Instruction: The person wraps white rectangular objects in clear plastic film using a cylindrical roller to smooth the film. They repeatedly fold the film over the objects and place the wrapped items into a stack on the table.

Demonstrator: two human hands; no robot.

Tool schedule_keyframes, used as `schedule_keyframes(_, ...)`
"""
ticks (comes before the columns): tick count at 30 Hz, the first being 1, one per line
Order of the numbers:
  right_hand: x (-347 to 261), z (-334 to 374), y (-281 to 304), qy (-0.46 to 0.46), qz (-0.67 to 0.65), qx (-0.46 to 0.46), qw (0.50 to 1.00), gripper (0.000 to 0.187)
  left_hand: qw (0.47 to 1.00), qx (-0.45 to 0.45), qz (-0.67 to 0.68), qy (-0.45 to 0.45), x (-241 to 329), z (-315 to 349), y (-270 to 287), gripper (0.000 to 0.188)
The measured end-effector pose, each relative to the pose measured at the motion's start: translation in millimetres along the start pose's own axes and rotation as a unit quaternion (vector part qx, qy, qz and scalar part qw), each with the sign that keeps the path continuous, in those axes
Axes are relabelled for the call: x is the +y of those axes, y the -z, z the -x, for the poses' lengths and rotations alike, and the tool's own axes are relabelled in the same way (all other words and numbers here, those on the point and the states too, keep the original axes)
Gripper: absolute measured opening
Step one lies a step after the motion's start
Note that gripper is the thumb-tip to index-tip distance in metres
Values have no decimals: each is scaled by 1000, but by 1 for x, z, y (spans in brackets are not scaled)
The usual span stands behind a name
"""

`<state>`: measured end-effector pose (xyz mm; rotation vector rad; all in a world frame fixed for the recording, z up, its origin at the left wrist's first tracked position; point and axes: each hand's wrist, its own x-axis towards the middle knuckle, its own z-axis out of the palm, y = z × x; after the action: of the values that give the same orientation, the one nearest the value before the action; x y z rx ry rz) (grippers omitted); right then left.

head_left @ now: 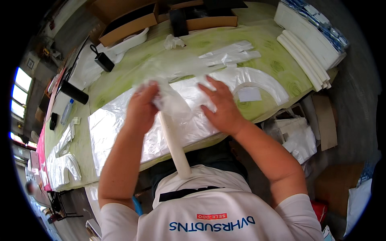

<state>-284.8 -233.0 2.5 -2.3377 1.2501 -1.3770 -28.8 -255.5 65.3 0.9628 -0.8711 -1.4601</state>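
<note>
Over the near part of the table, my left hand (144,105) is closed on the edge of a thin, clear plastic film (175,102), which is blurred by motion. My right hand (222,105) is beside the film's other side with its fingers spread. A white tube (175,150) slants up from my waist, and its upper end goes in under or behind the film; I cannot tell which. Beneath both hands lie flat, shiny, whitish plastic sheets (110,128). One sheet has a curved strip (267,78) arching around a small white card (249,94).
Cream rolls (303,60) lie by a white box (305,34) at the right. Cardboard boxes (130,25) line the back. A black cylinder (74,92), a clear bottle (67,111) and a black strapped device (103,60) stand at the left. Cut plastic (66,166) hangs over the edge.
</note>
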Motion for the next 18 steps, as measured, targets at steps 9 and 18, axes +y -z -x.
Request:
schedule_keyframes(9,37,28,8,-35,44,-9,998,41,876,236,-415,67,52,63,198,46)
schedule_keyframes(18,8,26,11,29,84,11,996,32,748,14,-593,-299,-4,74,117,46)
